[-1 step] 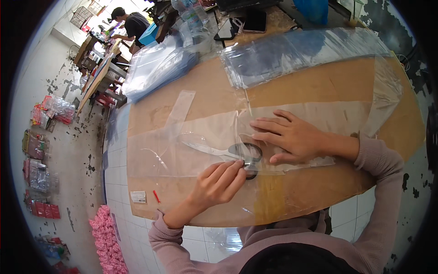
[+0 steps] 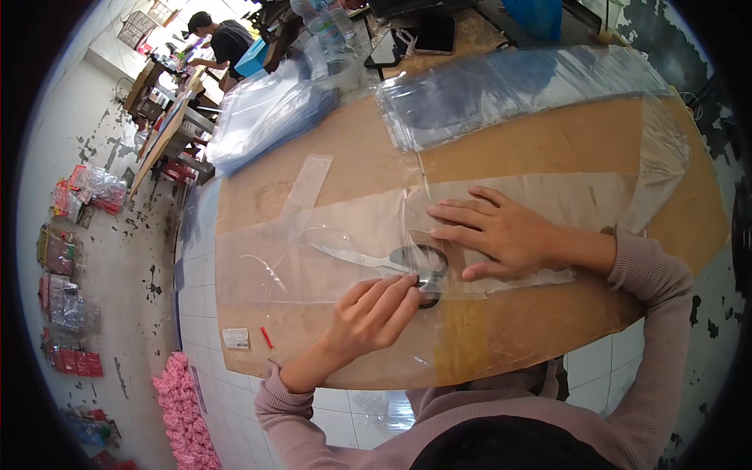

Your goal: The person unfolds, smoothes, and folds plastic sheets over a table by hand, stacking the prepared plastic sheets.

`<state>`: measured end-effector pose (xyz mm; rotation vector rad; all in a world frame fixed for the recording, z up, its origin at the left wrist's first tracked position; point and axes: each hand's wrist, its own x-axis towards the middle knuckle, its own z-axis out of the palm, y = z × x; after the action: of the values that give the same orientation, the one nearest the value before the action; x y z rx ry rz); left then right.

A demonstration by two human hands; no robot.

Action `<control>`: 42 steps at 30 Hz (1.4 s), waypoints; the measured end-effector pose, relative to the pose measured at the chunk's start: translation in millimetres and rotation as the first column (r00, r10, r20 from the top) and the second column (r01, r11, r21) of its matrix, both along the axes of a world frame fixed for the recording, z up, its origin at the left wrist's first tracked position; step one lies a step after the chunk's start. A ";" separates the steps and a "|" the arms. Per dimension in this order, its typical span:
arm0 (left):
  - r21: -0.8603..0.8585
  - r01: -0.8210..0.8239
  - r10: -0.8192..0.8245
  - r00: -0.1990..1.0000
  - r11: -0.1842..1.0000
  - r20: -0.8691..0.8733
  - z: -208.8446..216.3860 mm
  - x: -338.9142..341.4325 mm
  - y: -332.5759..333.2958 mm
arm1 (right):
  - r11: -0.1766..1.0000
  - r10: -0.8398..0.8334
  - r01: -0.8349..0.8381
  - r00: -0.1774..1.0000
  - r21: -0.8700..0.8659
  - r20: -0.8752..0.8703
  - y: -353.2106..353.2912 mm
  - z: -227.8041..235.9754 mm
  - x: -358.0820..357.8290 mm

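A clear plastic sheet (image 2: 345,215) lies across the brown board, with a seam or edge running down its middle. My right hand (image 2: 501,235) rests flat on its right part, fingers spread. Close by, my left hand (image 2: 376,309) is closed, fingertips pinched on a shiny fold of the clear plastic near the seam. Scissors (image 2: 356,256) with black handles lie beside the pinch, blades pointing left; the left fingers partly cover them. A narrow clear strip (image 2: 309,184) extends from the sheet's upper left, and thin plastic offcuts (image 2: 270,272) lie on its left part.
Stacks of clear plastic sheets (image 2: 270,117) (image 2: 517,90) line the board's far side. Beyond are two phones (image 2: 435,35) and a plastic bottle (image 2: 325,31). A red stick (image 2: 266,337) and white label (image 2: 236,338) lie front left. Another person (image 2: 229,43) works far left.
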<state>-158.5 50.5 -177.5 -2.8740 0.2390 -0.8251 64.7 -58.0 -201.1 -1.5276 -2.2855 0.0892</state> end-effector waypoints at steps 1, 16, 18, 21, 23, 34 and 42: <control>-0.004 0.003 -0.003 1.000 1.000 -0.002 -0.1 0.7 0.5 | 0.999 -0.012 0.010 0.999 0.033 0.046 2.1 -0.4 1.1; -0.636 -0.152 -0.248 0.833 0.757 -0.495 32.3 -7.6 13.5 | 0.958 -0.284 0.286 0.945 0.006 0.161 3.2 2.6 22.5; -0.721 -0.128 -0.401 0.759 0.680 -0.513 42.6 -14.2 16.9 | 0.950 -0.310 0.312 0.939 0.008 0.149 2.5 2.6 23.4; -0.732 -0.115 -0.444 0.729 0.671 -0.521 40.8 -19.4 24.6 | 0.944 -0.330 0.324 0.935 0.064 0.128 0.1 0.1 24.0; -0.824 -0.100 -0.488 0.763 0.558 -0.423 33.1 -20.1 33.9 | 0.949 -0.305 0.291 0.946 0.123 0.113 -0.1 -0.3 21.3; -0.593 -0.354 0.131 0.913 0.724 -0.386 16.0 12.6 61.4 | 0.932 -0.359 0.361 0.920 -0.015 -0.156 -6.5 16.3 9.5; -0.540 -0.582 0.504 0.808 0.607 -0.304 14.5 18.0 56.0 | 0.972 -0.202 0.210 0.976 0.101 -0.084 -16.8 23.3 -25.6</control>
<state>-140.5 106.5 -162.9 -3.2372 -1.0693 -0.6763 39.1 -74.8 -177.8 -1.6655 -2.0277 -0.0355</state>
